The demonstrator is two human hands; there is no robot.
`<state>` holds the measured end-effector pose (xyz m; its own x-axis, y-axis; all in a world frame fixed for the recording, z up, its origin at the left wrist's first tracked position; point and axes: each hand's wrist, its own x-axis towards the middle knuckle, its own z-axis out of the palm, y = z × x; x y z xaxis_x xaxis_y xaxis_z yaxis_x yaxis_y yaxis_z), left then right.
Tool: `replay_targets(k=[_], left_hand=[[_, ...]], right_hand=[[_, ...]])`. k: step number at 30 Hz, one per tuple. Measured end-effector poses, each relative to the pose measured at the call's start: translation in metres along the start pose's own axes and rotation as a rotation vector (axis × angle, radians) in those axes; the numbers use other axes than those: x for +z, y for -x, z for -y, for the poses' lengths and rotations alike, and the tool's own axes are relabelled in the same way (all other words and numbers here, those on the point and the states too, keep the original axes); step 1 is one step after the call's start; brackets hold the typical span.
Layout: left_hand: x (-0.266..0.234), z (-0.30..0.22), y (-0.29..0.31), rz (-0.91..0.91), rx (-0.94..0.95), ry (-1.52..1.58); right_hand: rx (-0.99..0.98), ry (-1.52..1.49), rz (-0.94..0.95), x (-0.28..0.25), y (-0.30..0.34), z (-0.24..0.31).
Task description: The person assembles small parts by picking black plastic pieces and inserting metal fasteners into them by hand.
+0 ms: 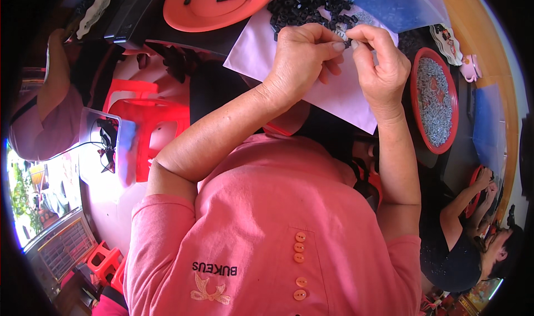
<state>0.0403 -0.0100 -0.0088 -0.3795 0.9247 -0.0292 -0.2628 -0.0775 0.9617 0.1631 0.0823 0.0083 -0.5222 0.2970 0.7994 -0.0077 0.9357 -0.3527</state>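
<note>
My left hand (300, 59) is closed, thumb and forefinger pinching a small dark piece (347, 43) whose exact kind is too small to tell. Facing it, my right hand (382, 67) is pinched as well, its fingertips right beside that piece; whatever lies between them is hidden. Both hands hover over a pale pink sheet (347, 102). Just beyond the fingers a heap of small black plastic parts (303, 4) lies on the sheet, with a few small whitish and silvery bits at its near edge.
An orange plate (194, 16) with several black parts stands at the far left. To the right is a red bowl (414, 93) of small silvery metal pieces. A blue translucent bin (395, 4) sits at the back. Red stools (156, 121) and other people (453, 243) are nearby.
</note>
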Motion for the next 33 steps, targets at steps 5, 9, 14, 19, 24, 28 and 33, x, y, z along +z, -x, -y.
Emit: replay_targets(k=[5,9,14,19,24,28,33], left_hand=[[0.001,0.004,0.001,0.000,0.033,-0.022],[0.005,0.002,0.002,-0.051,0.067,-0.010],[0.009,0.002,0.003,-0.084,0.056,-0.012],[0.008,0.001,0.005,-0.090,0.073,-0.043],[0.010,-0.001,0.004,-0.113,0.065,-0.069],[0.012,0.003,0.003,-0.135,0.067,-0.090],[0.017,0.006,0.003,-0.233,0.178,-0.129]], right_hand=[[-0.069,0.076,-0.005,0.002,0.000,-0.002],[-0.157,0.142,0.003,0.002,-0.001,-0.003],[-0.210,0.174,0.011,0.004,-0.001,-0.005],[-0.190,0.171,0.019,0.003,0.000,-0.004],[-0.237,0.208,0.041,0.004,0.002,-0.004],[-0.263,0.253,0.023,0.006,0.005,-0.003],[-0.281,0.297,0.017,0.010,0.004,-0.001]])
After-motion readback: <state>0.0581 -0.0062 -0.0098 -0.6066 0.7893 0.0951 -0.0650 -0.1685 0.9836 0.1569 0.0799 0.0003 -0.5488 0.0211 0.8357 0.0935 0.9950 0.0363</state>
